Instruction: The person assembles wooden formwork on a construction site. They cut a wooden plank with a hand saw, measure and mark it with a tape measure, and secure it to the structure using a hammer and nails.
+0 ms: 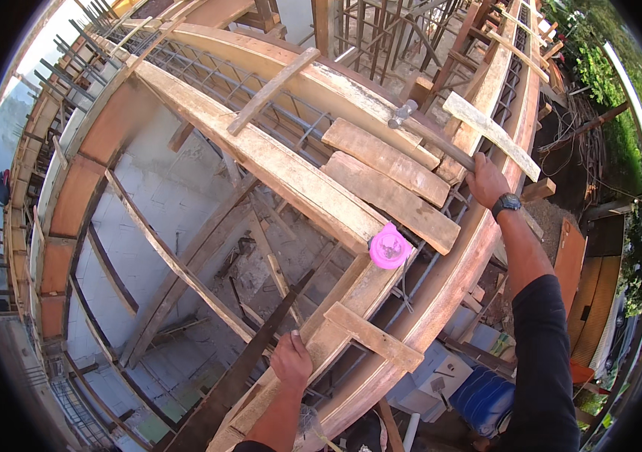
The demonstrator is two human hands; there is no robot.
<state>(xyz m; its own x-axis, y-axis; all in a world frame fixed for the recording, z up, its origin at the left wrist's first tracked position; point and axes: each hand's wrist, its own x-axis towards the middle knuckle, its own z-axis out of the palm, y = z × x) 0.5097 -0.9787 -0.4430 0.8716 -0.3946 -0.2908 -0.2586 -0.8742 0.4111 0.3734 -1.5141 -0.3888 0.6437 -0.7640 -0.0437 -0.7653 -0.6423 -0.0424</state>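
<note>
My right hand, wearing a dark wristwatch, is closed round the handle of a hammer. The hammer's metal head points left, over the far timber wall of the formwork. Lower down, my left hand has its fingers curled in at the left edge of a wooden formwork beam, beside a long dark plank; what they grip is hidden. Two short boards lie side by side across the formwork, between my hands and farther away. A bright pink round object rests at the beam's corner.
Steel bars run inside the channels. Short battens bridge the near channel. To the left, the structure drops to a lower level with timber props. Below on the right stands a blue drum; upright rebar rises at the back.
</note>
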